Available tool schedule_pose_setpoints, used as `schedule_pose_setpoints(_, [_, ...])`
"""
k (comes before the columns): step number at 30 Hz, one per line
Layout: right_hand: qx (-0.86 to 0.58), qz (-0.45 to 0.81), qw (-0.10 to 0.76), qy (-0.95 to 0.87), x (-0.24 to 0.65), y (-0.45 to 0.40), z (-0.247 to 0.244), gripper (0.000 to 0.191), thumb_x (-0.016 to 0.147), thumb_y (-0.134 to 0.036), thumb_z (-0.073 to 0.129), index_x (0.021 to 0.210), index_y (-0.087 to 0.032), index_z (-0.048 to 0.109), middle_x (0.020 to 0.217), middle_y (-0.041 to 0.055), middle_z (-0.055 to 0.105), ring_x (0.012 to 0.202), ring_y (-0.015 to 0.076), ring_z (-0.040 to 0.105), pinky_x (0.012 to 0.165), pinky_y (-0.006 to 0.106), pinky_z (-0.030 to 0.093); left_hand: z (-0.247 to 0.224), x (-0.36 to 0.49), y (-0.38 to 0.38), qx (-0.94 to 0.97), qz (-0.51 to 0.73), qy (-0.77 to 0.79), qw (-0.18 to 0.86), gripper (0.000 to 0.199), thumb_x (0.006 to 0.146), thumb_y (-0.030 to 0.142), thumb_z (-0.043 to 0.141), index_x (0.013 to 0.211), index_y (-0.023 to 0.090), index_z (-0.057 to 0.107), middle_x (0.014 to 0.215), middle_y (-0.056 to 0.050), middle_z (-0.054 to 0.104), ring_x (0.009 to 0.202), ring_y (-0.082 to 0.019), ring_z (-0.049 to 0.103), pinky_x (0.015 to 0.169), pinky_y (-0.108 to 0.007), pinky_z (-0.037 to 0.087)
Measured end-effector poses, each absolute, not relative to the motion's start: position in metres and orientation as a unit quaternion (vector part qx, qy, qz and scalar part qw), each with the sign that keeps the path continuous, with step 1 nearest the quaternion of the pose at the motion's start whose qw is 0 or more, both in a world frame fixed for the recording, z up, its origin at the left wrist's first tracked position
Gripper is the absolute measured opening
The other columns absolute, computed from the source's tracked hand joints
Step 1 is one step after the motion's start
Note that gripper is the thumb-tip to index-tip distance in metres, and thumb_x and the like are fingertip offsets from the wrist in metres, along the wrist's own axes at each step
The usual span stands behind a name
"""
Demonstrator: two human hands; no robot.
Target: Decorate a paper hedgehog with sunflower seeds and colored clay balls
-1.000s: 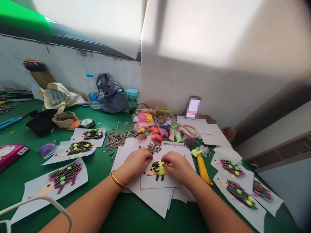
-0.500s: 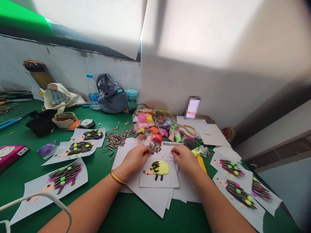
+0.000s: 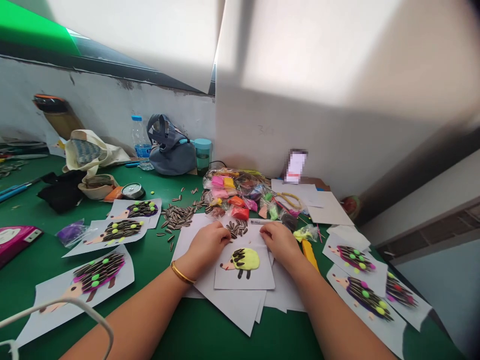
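Note:
A hedgehog picture (image 3: 245, 258) lies in front of me on a white sheet, its body yellow-green clay with dark striped seeds pressed into the left part. My left hand (image 3: 210, 245) rests at the sheet's upper left, fingers curled together beside a small pile of sunflower seeds (image 3: 240, 229). At the upper right, my right hand (image 3: 280, 243) has thumb and fingertips pinched together near a pen (image 3: 260, 221). Whatever either hand holds is too small or hidden to make out. More white paper (image 3: 240, 310) lies underneath.
Bags of coloured clay (image 3: 240, 192) and a larger sunflower seed heap (image 3: 178, 216) lie beyond the hands. Finished hedgehog pictures flank me, one at left (image 3: 97, 272) and another at right (image 3: 365, 297). Yellow-handled scissors (image 3: 288, 200) and a phone (image 3: 296, 167) are at the back. A white cable (image 3: 75, 301) crosses lower left.
The whole view has shifted slightly. Both hands stay in nearly the same place, fingers still drawn together, and the seeds on the hedgehog look the same.

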State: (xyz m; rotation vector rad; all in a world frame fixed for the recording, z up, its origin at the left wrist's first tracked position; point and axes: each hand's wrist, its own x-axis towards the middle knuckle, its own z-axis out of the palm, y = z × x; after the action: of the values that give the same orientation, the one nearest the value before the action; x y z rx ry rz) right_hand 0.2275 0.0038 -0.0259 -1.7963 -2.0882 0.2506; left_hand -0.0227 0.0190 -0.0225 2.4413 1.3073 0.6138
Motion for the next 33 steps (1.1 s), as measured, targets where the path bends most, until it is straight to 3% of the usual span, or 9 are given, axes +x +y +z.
schedule_pose_setpoints(4, [-0.616,0.095,0.216,-0.751,0.223,0.002,-0.027,0.019,0.088,-0.016,0.054,0.096,-0.021,0.071,0.1,0.0058,0.069,0.099,0.0212,0.059,0.086,0.033,0.044,-0.023,-0.019,0.02,0.849,0.201,0.473,0.121,0.019,0.089,0.022,0.053,0.085,0.02,0.072,0.09,-0.006,0.063,0.078,-0.018,0.059,0.072,-0.029,0.044])
schedule_pose_setpoints(8, [-0.575,0.092,0.293,-0.759,0.214,-0.004,-0.023,0.019,0.09,-0.017,0.051,0.095,-0.021,0.069,0.098,0.0057,0.069,0.097,0.0209,0.06,0.087,0.034,0.046,-0.018,-0.016,0.02,0.829,0.273,0.473,0.121,0.019,0.089,0.018,0.052,0.085,0.019,0.07,0.09,-0.006,0.065,0.085,-0.019,0.059,0.079,-0.032,0.045])
schedule_pose_setpoints(13, [-0.505,0.125,0.348,-0.78,0.196,-0.022,-0.013,0.014,0.091,-0.022,0.056,0.102,-0.022,0.065,0.095,0.0053,0.068,0.09,0.0202,0.061,0.084,0.033,0.046,-0.012,-0.009,0.01,0.757,0.4,0.433,0.281,0.027,0.09,0.019,0.051,0.113,0.023,0.065,0.102,-0.004,0.068,0.094,-0.017,0.061,0.084,-0.031,0.049])
schedule_pose_setpoints(18, [-0.481,0.121,0.357,-0.792,0.184,-0.035,-0.008,0.01,0.089,-0.026,0.061,0.098,-0.021,0.063,0.092,0.005,0.068,0.087,0.0202,0.06,0.081,0.033,0.044,-0.01,0.0,0.0,0.67,0.406,0.403,0.474,0.012,0.081,0.025,0.064,0.092,0.019,0.064,0.087,-0.002,0.069,0.081,-0.016,0.066,0.072,-0.028,0.054])
schedule_pose_setpoints(22, [-0.48,0.115,0.357,-0.793,0.185,-0.038,-0.004,0.007,0.092,-0.025,0.058,0.091,-0.021,0.065,0.086,0.0045,0.068,0.084,0.0197,0.06,0.078,0.033,0.043,-0.007,0.002,-0.003,0.626,0.387,0.402,0.545,0.017,0.075,0.029,0.07,0.081,0.018,0.06,0.078,0.0,0.067,0.073,-0.015,0.066,0.068,-0.028,0.055])
schedule_pose_setpoints(27, [-0.471,0.157,0.387,-0.777,0.187,-0.039,-0.004,0.008,0.09,-0.023,0.059,0.093,-0.023,0.067,0.087,0.0036,0.069,0.084,0.0192,0.061,0.078,0.032,0.045,-0.005,0.0,-0.003,0.628,0.365,0.402,0.557,0.018,0.073,0.03,0.071,0.079,0.017,0.06,0.076,0.0,0.065,0.072,-0.015,0.065,0.067,-0.028,0.053])
schedule_pose_setpoints(30, [-0.486,0.2,0.399,-0.752,0.191,-0.038,-0.004,0.008,0.088,-0.021,0.061,0.091,-0.023,0.068,0.087,0.0025,0.07,0.083,0.018,0.062,0.076,0.03,0.046,-0.004,-0.009,0.003,0.69,0.321,0.401,0.511,0.018,0.076,0.029,0.068,0.091,0.019,0.064,0.086,-0.002,0.068,0.081,-0.017,0.064,0.072,-0.029,0.052])
schedule_pose_setpoints(33, [-0.53,0.229,0.346,-0.74,0.198,-0.036,-0.002,0.008,0.086,-0.022,0.062,0.088,-0.023,0.07,0.087,0.0019,0.07,0.083,0.018,0.062,0.074,0.03,0.046,-0.001,-0.025,0.012,0.776,0.252,0.393,0.424,0.049,0.07,0.025,0.075,0.117,0.026,0.061,0.107,-0.003,0.069,0.098,-0.021,0.062,0.081,-0.032,0.05])
